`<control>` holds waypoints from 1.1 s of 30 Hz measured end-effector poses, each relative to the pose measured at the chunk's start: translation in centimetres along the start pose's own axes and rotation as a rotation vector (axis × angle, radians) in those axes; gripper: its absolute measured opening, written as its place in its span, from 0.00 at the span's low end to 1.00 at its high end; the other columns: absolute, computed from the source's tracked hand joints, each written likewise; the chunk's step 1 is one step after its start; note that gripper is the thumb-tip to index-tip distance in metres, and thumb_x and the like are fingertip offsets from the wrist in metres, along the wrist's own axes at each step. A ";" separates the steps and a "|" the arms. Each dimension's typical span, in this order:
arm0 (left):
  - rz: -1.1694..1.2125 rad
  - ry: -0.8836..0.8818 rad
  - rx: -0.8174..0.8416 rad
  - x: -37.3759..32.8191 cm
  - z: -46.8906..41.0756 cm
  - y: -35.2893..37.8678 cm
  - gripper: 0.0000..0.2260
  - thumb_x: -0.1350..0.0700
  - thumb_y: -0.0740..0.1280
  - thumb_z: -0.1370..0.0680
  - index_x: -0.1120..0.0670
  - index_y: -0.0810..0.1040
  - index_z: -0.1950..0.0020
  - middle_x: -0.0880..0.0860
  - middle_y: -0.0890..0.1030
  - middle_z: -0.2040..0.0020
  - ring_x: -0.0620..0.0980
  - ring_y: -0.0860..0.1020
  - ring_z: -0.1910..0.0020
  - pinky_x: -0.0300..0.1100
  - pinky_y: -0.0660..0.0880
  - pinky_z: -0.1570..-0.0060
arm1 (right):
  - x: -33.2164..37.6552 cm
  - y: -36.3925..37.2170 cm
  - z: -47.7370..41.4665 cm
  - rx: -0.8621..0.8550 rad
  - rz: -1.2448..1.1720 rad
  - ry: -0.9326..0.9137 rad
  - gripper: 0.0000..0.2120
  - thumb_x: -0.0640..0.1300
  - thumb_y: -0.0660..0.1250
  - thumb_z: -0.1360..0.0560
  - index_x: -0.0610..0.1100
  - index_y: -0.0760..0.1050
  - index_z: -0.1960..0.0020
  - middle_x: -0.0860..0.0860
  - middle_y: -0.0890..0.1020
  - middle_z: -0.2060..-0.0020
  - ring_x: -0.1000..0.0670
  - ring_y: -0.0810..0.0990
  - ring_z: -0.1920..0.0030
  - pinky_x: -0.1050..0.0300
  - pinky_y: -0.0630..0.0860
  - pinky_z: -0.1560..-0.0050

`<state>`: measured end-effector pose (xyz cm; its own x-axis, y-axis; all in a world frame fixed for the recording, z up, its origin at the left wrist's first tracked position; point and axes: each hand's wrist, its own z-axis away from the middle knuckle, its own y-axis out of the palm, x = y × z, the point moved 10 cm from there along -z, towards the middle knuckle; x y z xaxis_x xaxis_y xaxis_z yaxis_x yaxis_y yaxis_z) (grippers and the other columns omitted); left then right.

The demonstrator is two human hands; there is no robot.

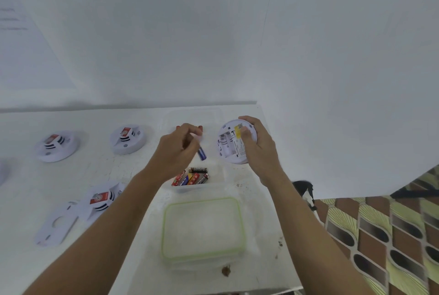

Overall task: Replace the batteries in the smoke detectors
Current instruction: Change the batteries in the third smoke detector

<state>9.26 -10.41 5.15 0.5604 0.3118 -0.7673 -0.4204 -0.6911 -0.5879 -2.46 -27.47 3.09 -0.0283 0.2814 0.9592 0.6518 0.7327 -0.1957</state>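
Observation:
My right hand [257,146] grips a white round smoke detector [231,142] held up with its back toward me; its battery bay shows open and looks empty. My left hand [177,149] pinches a blue battery [202,153] that points down, just left of the detector and above a clear container [221,177] holding several red, black and yellow batteries [192,177]. Three more smoke detectors lie face up on the white table: one at the far left [57,146], one in the middle [127,139], one nearer me [102,199].
A clear lidded box with a green rim [202,229] sits on the table [118,171] in front of the battery container. A white mounting plate [55,223] lies at the near left. The table's right edge drops to a patterned floor [380,235]. A white wall stands behind.

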 end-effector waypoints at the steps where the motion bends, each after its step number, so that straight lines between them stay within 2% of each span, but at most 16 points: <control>1: -0.092 0.041 0.075 0.0 0.0 0.5 0.04 0.58 0.64 0.20 0.52 0.77 0.52 0.45 0.76 0.69 0.42 0.72 0.72 0.30 0.69 0.68 | -0.1 0.1 0.0 0.002 -0.002 0.002 0.10 0.47 0.59 0.15 0.54 0.74 0.36 0.61 0.81 0.45 0.63 0.79 0.46 0.59 0.77 0.44; 4: -0.334 0.098 0.326 0.9 0.1 2.7 0.06 0.53 0.69 0.22 0.53 0.81 0.56 0.43 0.78 0.70 0.40 0.75 0.69 0.28 0.67 0.68 | -0.2 0.5 -0.1 0.004 -0.005 0.011 0.10 0.47 0.59 0.16 0.56 0.74 0.37 0.63 0.81 0.46 0.63 0.79 0.46 0.59 0.77 0.45; 6: -0.521 0.070 0.488 2.2 0.4 4.2 0.08 0.48 0.69 0.23 0.52 0.83 0.54 0.41 0.78 0.67 0.39 0.76 0.68 0.28 0.67 0.67 | -0.1 0.9 -0.2 0.012 -0.002 0.009 0.10 0.46 0.59 0.16 0.56 0.74 0.37 0.64 0.80 0.46 0.63 0.78 0.46 0.60 0.77 0.45; 8: -0.598 0.002 0.571 3.5 0.5 4.9 0.11 0.45 0.70 0.25 0.51 0.84 0.51 0.43 0.79 0.63 0.41 0.78 0.64 0.33 0.71 0.65 | 0.0 1.2 -0.3 0.023 -0.002 0.002 0.11 0.46 0.58 0.16 0.56 0.74 0.37 0.65 0.80 0.47 0.63 0.78 0.45 0.60 0.77 0.45; 10: -0.601 -0.027 0.565 4.0 0.4 4.7 0.13 0.43 0.71 0.25 0.51 0.83 0.48 0.44 0.78 0.61 0.41 0.77 0.63 0.34 0.71 0.64 | 0.2 1.6 -0.5 0.031 -0.004 -0.003 0.11 0.46 0.58 0.16 0.55 0.74 0.37 0.66 0.80 0.47 0.63 0.78 0.45 0.60 0.77 0.45; 12: -0.564 -0.010 0.523 3.6 0.1 4.2 0.13 0.44 0.70 0.24 0.50 0.82 0.46 0.41 0.77 0.63 0.38 0.75 0.64 0.31 0.67 0.65 | 0.4 1.8 -0.7 0.036 -0.006 -0.009 0.11 0.46 0.59 0.15 0.55 0.74 0.36 0.65 0.80 0.48 0.63 0.79 0.45 0.61 0.77 0.46; 15: -0.431 0.029 0.451 2.3 -0.4 2.9 0.07 0.49 0.70 0.23 0.49 0.83 0.49 0.43 0.81 0.63 0.40 0.78 0.65 0.30 0.70 0.63 | 0.3 2.3 -1.1 0.050 -0.016 0.012 0.10 0.48 0.59 0.16 0.56 0.74 0.36 0.65 0.81 0.48 0.64 0.79 0.47 0.63 0.77 0.49; 19: -0.238 0.067 0.287 0.8 -2.0 0.8 0.04 0.54 0.69 0.23 0.48 0.83 0.51 0.44 0.82 0.61 0.40 0.78 0.60 0.27 0.72 0.59 | -0.3 2.5 -1.9 0.032 -0.044 0.046 0.10 0.50 0.59 0.16 0.58 0.73 0.36 0.64 0.81 0.49 0.64 0.79 0.48 0.58 0.79 0.48; 22: -0.258 0.104 0.142 0.8 -4.0 -0.3 0.05 0.57 0.69 0.22 0.50 0.83 0.48 0.47 0.81 0.57 0.42 0.77 0.59 0.28 0.69 0.58 | -0.6 2.4 -2.6 -0.001 -0.059 0.057 0.10 0.51 0.59 0.16 0.59 0.73 0.36 0.66 0.81 0.49 0.64 0.80 0.47 0.53 0.81 0.46; 25: -0.308 0.068 0.075 1.9 -6.5 -0.1 0.06 0.60 0.68 0.22 0.54 0.83 0.48 0.50 0.79 0.56 0.47 0.76 0.60 0.30 0.68 0.57 | -1.0 2.2 -3.6 -0.020 -0.080 0.076 0.09 0.52 0.59 0.16 0.60 0.73 0.38 0.64 0.82 0.49 0.62 0.80 0.47 0.47 0.82 0.45; 28: -0.356 -0.034 0.087 3.6 -9.3 0.7 0.06 0.60 0.68 0.22 0.56 0.83 0.47 0.52 0.79 0.54 0.47 0.75 0.58 0.36 0.71 0.53 | -1.3 2.1 -4.5 -0.033 -0.080 0.075 0.10 0.51 0.59 0.16 0.59 0.73 0.37 0.61 0.81 0.46 0.60 0.80 0.45 0.47 0.82 0.44; 33: -0.524 -0.169 0.290 6.4 -12.9 3.7 0.11 0.54 0.70 0.23 0.58 0.82 0.44 0.55 0.82 0.47 0.52 0.78 0.49 0.38 0.71 0.52 | -1.9 2.1 -6.3 -0.048 -0.075 0.083 0.10 0.52 0.59 0.16 0.59 0.73 0.36 0.60 0.81 0.45 0.57 0.81 0.43 0.48 0.82 0.43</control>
<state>20.44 -19.38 1.39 0.6343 0.6768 -0.3735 -0.3096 -0.2203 -0.9250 3.70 -30.37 2.12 -0.0166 0.1733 0.9847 0.6857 0.7187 -0.1149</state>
